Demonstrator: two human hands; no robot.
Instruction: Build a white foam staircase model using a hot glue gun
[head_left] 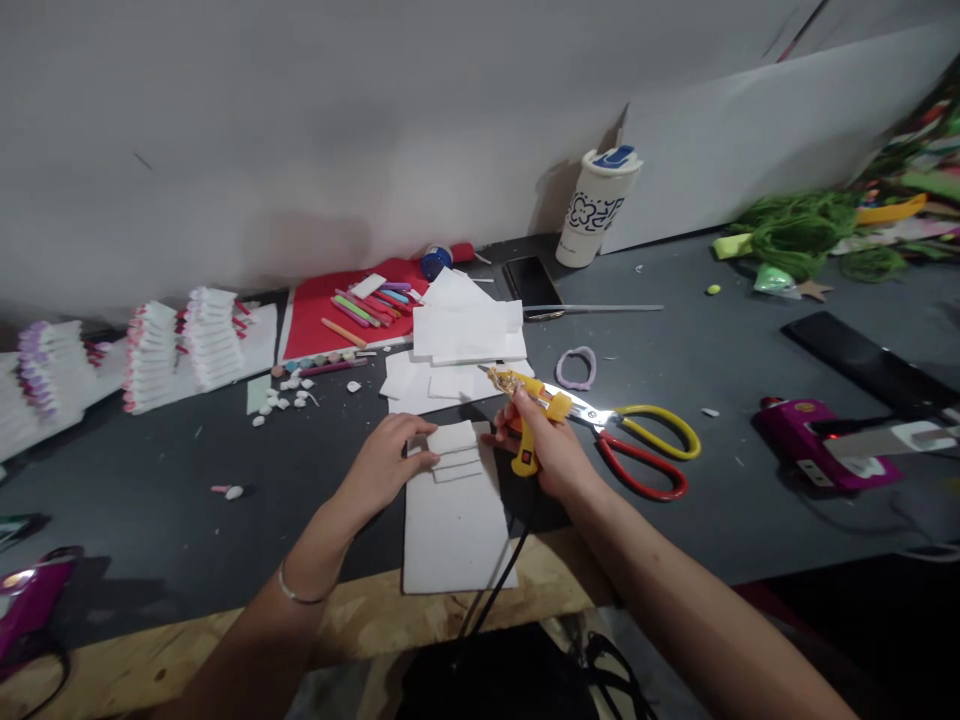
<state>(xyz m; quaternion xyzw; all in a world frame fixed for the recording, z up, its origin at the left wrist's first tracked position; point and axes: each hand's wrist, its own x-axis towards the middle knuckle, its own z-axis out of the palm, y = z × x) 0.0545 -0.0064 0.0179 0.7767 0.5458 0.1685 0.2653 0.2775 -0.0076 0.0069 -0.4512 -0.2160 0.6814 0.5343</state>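
Note:
My left hand [386, 455] pinches the left edge of a small white foam piece [452, 438], the topmost of a few overlapping strips on a larger white board [457, 540]. Wrapped in my right hand [551, 440] is a yellow hot glue gun [526, 450], its nozzle pointing up and left above the board's far right corner. A black cord runs from the gun's handle down over the table edge. Just right of that hand lie scissors [600, 418] with one yellow and one red handle. Loose white foam sheets [469, 330] are piled beyond both hands.
Colored pens [375, 305] rest on a red sheet [304, 325]. Rows of small white pieces [214, 335] fill the left back. A white cup [596, 210], a phone [531, 283], a lilac hair tie [576, 369], green cord [799, 230] and a magenta power block [806, 440] stand or lie around.

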